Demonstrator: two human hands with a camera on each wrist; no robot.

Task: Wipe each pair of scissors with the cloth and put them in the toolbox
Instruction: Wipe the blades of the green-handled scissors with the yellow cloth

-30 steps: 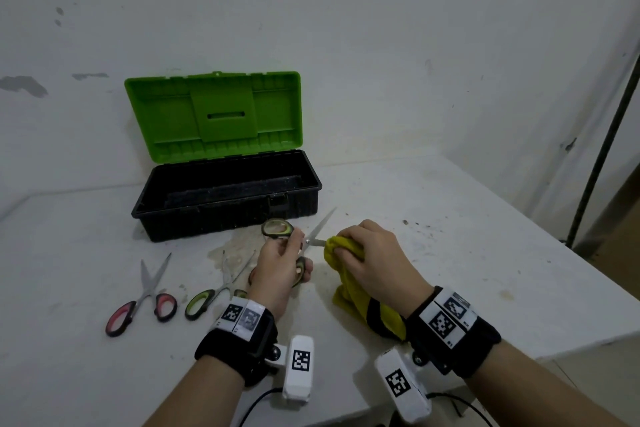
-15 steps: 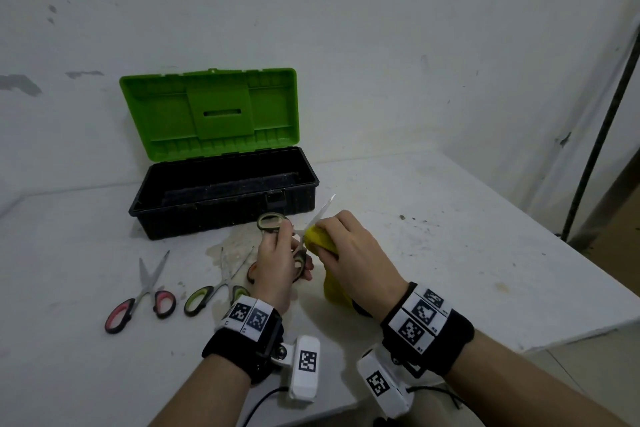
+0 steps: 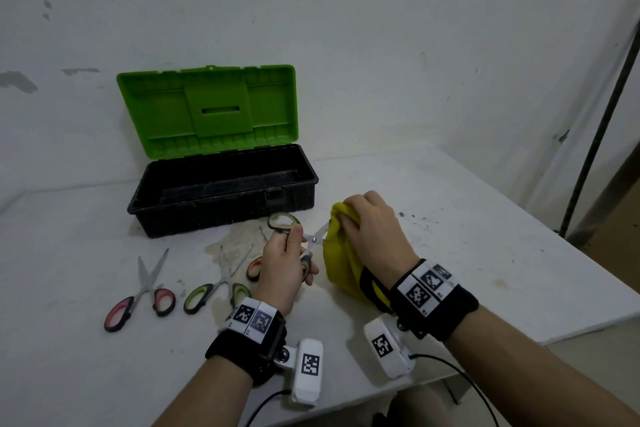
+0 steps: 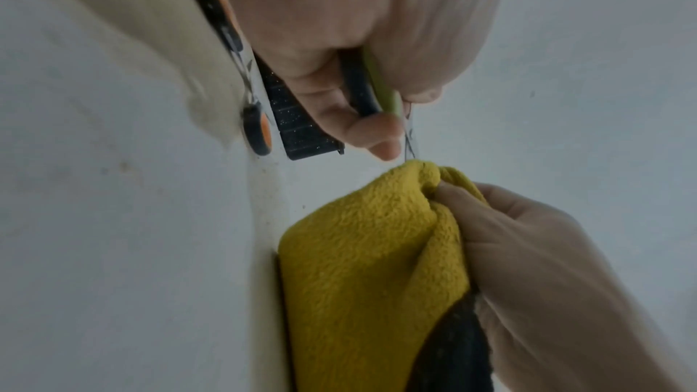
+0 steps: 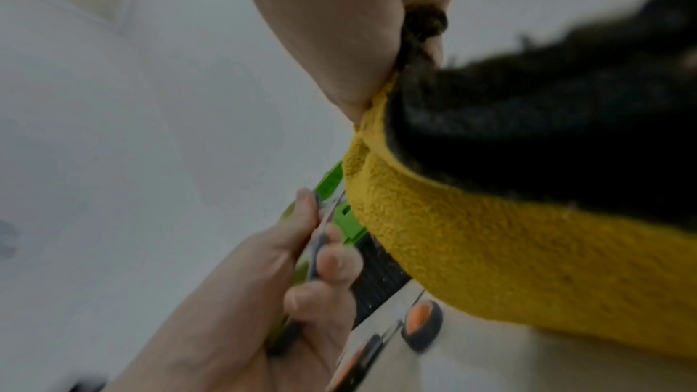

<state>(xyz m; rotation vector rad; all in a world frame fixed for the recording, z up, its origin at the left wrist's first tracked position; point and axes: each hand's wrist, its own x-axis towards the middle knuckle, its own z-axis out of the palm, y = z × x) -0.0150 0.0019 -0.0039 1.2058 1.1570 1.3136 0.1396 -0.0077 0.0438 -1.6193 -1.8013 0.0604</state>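
— Scissors, green-handled [image 3: 284,222]: gripped in left hand [image 3: 281,269] above worktop [image 3: 450,236], blades wrapped in yellow cloth [image 3: 341,260] clutched by right hand [image 3: 372,229].
— Wiping step, then?
— Seemingly. Next: into open toolbox [image 3: 221,211], just behind.

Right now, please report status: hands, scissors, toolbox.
Left hand grips green-handled scissors. Right hand holds yellow cloth over blades. Toolbox open, nothing visible inside. Path clear.
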